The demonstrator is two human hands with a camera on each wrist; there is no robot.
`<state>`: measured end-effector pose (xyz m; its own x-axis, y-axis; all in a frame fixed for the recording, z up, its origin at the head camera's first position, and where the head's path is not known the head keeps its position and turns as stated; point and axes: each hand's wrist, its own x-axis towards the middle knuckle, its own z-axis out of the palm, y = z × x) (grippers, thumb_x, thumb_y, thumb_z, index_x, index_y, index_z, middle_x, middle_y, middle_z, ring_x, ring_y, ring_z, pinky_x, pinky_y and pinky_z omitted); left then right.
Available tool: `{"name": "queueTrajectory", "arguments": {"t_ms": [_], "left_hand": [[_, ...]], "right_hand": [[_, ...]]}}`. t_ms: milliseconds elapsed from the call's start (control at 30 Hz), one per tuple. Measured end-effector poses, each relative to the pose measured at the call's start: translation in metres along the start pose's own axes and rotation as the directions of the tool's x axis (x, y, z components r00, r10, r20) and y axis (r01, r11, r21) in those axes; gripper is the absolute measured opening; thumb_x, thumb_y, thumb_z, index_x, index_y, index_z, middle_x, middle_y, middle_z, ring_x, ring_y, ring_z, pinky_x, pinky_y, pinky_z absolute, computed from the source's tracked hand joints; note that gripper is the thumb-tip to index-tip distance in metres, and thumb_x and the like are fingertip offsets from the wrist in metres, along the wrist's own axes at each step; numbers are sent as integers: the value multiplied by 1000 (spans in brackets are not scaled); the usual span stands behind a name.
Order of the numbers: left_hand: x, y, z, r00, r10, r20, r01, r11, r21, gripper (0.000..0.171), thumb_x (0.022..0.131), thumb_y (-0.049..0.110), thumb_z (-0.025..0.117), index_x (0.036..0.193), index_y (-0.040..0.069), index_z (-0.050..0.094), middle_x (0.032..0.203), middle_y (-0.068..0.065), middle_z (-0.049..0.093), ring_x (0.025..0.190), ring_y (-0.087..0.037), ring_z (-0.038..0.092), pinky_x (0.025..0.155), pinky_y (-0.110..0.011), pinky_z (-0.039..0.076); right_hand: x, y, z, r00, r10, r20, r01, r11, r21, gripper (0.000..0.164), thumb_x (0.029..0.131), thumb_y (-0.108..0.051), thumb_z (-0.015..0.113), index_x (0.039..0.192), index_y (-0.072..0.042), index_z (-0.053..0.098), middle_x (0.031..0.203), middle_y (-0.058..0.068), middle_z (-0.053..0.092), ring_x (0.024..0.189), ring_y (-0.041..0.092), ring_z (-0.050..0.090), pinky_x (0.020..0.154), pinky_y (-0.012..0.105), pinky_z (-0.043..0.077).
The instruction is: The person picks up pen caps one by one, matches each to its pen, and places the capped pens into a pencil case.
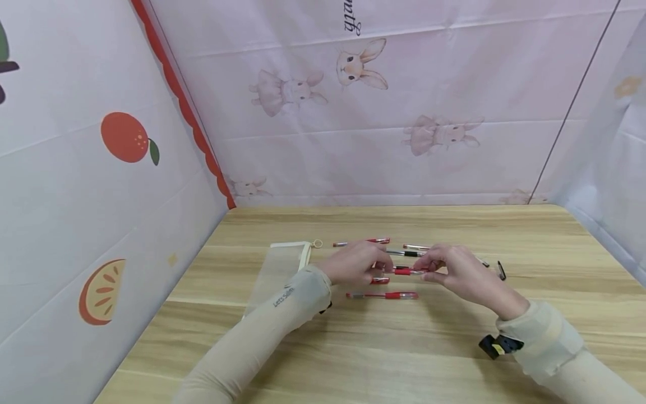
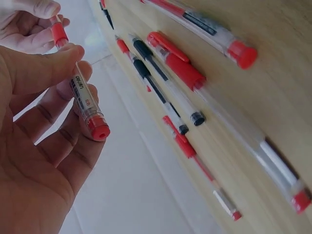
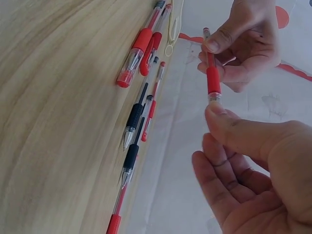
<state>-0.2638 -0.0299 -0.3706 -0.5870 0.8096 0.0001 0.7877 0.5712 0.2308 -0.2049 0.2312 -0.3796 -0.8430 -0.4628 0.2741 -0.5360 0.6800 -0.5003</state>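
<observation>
Both hands hold one red gel pen (image 1: pixel 402 271) above the table. My left hand (image 1: pixel 355 262) pinches its clear barrel near the red end plug, seen close up in the left wrist view. At the other end, beyond the red grip, my right hand (image 1: pixel 461 275) pinches the pen's tip between thumb and fingers. Those fingertips hide the tip, so I cannot tell whether a cap covers it. Under and around the hands lie several pens: a red pen (image 1: pixel 388 295) nearest me, another red pen (image 2: pixel 185 146), and black pens (image 3: pixel 132 117) side by side.
A pale see-through zip pouch (image 1: pixel 277 269) with a ring pull (image 1: pixel 317 243) lies left of the pens, partly behind the left sleeve. A small black cap-like piece (image 1: pixel 501 270) is on the wooden table (image 1: pixel 404 359) beyond the right hand. Printed cloth walls (image 1: pixel 323 163) stand around the table.
</observation>
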Motion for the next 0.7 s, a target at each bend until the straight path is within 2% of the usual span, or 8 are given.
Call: {"name": "queueTrajectory", "arguments": {"t_ms": [133,267,500,700], "left_hand": [[-4,-1,-4,1000,10,-11,-9,999,50,15,101,12,73,108,23,82,104,9,72,85,-5,60,76,-18,49],[-8,-3,-6,1000,14,-22,-12,996,83,15,102,15,74,111,24,82,107,11,73,88,-4,62,79,-19,51],[-10,-2,-6,999,43,-33,-39,994,98,16,102,15,75,114,22,82,108,9,74,88,-5,63,80,-18,52],[-9,0,-8,996,80,-48,-77,995,71,20,102,6,69,113,16,82,109,4,74,91,-7,63,82,-18,52]], "right_hand": [[1,0,1,1000,27,11,-27,1000,8,20,92,-8,83,110,-16,81,103,-5,77,87,4,69,81,33,62],[4,0,0,998,48,37,-49,998,33,19,94,-13,82,113,-12,81,102,-4,77,86,4,67,78,25,60],[4,0,-2,990,117,77,-126,985,120,13,96,-15,81,108,-11,81,90,-5,75,75,6,60,65,23,51],[4,0,-3,992,123,43,-127,982,140,12,93,-13,84,105,-12,82,86,-4,75,74,6,60,63,22,51]]}}
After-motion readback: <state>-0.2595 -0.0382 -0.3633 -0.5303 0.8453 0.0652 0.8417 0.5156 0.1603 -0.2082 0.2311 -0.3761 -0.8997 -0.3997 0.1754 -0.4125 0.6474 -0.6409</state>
